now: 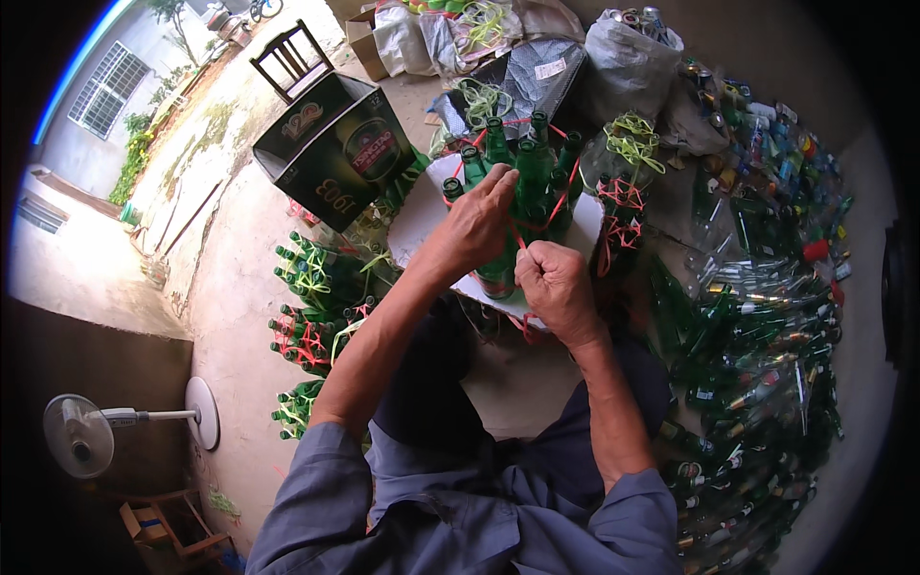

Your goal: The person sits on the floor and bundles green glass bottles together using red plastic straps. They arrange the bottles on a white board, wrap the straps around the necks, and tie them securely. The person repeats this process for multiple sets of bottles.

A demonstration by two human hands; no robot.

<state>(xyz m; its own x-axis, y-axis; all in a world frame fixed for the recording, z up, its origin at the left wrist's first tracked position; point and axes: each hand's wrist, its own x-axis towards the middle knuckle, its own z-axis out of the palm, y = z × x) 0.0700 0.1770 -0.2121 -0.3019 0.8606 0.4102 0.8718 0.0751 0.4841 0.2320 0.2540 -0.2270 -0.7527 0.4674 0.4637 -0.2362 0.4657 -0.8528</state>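
Observation:
Before me several green glass bottles [533,172] stand upright in a cluster on a white board [418,215] over my knees. A red plastic cord [517,236] loops around the cluster near the necks. My right hand [557,284] is a tight fist at the near side, clenched on that cord. My left hand [478,219] lies against the near left bottles, fingers stretched towards the necks. Its palm side is hidden, so whether it grips a bottle or the cord cannot be told. Another cord end [528,329] hangs over the board's near edge.
A dark green Tsingtao carton [345,151] stands front left. Corded bottle bundles [305,266] line the left floor; another bundle [622,208] is right of the board. Loose bottles [747,402] heap up at right. A white sack of cans [632,65] and a fan [79,435] stand further off.

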